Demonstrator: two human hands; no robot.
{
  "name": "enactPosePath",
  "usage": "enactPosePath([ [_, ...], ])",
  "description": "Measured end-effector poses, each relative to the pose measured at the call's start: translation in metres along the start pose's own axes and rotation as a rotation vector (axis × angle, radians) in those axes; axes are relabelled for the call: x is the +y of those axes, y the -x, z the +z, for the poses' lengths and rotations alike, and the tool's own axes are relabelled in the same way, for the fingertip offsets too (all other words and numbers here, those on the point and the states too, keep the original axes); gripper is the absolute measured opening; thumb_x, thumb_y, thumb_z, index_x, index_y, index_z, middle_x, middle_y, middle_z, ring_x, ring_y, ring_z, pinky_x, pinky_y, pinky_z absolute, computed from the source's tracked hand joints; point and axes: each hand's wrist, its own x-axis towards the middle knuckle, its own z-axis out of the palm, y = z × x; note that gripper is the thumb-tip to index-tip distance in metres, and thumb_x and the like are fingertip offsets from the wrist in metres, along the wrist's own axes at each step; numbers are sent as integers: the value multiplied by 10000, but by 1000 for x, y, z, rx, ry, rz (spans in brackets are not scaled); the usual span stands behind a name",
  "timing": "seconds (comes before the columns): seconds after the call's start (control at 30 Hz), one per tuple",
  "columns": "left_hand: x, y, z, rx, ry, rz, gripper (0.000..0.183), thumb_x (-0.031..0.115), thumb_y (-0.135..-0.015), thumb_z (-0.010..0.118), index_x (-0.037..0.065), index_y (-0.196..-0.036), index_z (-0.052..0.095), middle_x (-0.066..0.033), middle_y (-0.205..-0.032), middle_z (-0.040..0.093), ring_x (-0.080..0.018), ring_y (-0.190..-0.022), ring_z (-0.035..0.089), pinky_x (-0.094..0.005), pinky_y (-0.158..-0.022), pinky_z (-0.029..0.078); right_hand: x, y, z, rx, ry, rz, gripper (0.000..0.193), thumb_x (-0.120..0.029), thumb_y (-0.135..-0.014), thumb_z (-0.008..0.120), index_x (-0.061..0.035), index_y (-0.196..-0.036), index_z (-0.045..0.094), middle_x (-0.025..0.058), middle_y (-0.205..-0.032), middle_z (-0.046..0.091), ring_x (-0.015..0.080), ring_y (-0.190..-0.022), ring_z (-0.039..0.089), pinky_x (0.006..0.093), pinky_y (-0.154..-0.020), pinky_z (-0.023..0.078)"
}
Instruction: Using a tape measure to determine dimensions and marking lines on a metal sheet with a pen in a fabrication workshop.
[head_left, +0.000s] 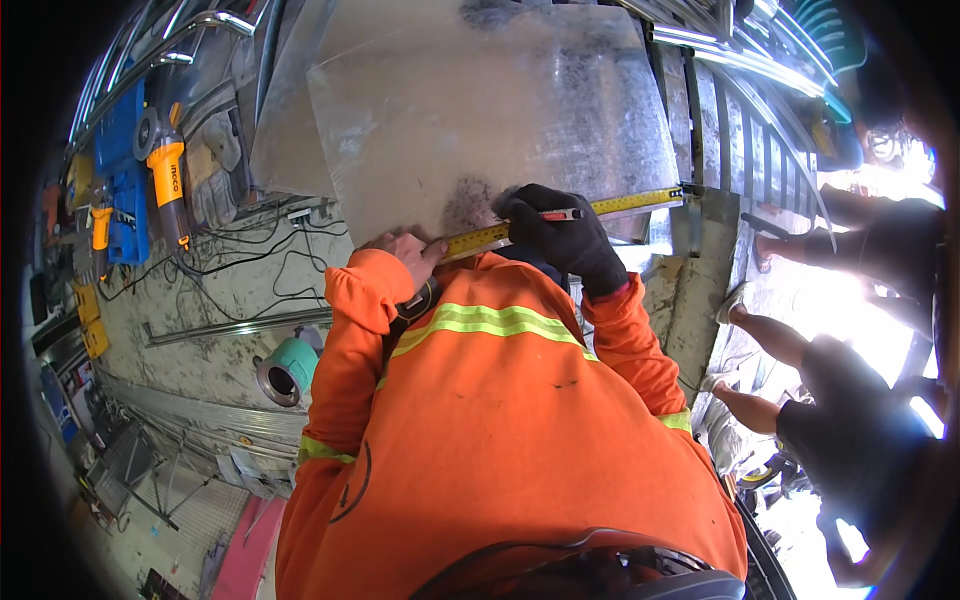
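Note:
A yellow tape measure (640,201) is stretched along the near edge of a grey metal sheet (430,130), reaching its right corner. My bare left hand (408,254) is closed on the tape at the sheet's near left part. In a black glove, my right hand (565,238) grips a slim marker (560,215) with a red and white end. That hand rests over the middle of the tape and covers part of it. The marker's tip is hidden by the gloved fingers.
To the left lie an orange angle grinder (166,170), work gloves (214,170), a blue tool case (125,170) and loose black cables. A green cylindrical container (288,370) sits on the floor. Metal tubes lie at the upper right. Two people (850,400) are at the right.

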Motion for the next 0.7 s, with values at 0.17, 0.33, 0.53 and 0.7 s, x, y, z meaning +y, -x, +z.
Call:
enactPosePath([
  [0.17, -3, -5, 0, -45, 25, -25, 550, 520, -1072, 329, 157, -1222, 713, -199, -1171, 712, -467, -1096, 661, -539, -979, 517, 7, -8, 0, 45, 332, -231, 186, -111, -884, 661, -37, -1049, 702, 119, -928, 688, 267, -749, 702, 346, -648, 572],
  [0.33, -6, -2, 4, 27, -52, 73, 517, 463, -1090, 281, 174, -1221, 689, -150, -976, 741, -413, -1006, 675, -491, -963, 496, 8, -9, 2, 67, 375, -262, 147, -80, -858, 648, -44, -996, 686, 123, -939, 692, 315, -788, 707, 375, -648, 578],
  [0.53, -9, -1, 5, 81, 140, 48, 637, 574, -1053, 319, 100, -1121, 739, -215, -1003, 725, -446, -1031, 638, -486, -955, 472, 15, -9, 5, 69, 449, -285, 137, -95, -836, 676, -67, -970, 679, 86, -935, 688, 298, -800, 701, 393, -663, 571],
  [0.7, 4, 5, -14, -29, 232, -70, 594, 541, -1045, 361, 90, -1173, 726, -226, -1237, 680, -462, -1172, 600, -514, -1012, 465, 15, -9, 3, 79, 425, -274, 149, -100, -840, 677, -78, -988, 673, 88, -925, 677, 312, -800, 690, 407, -658, 554],
])
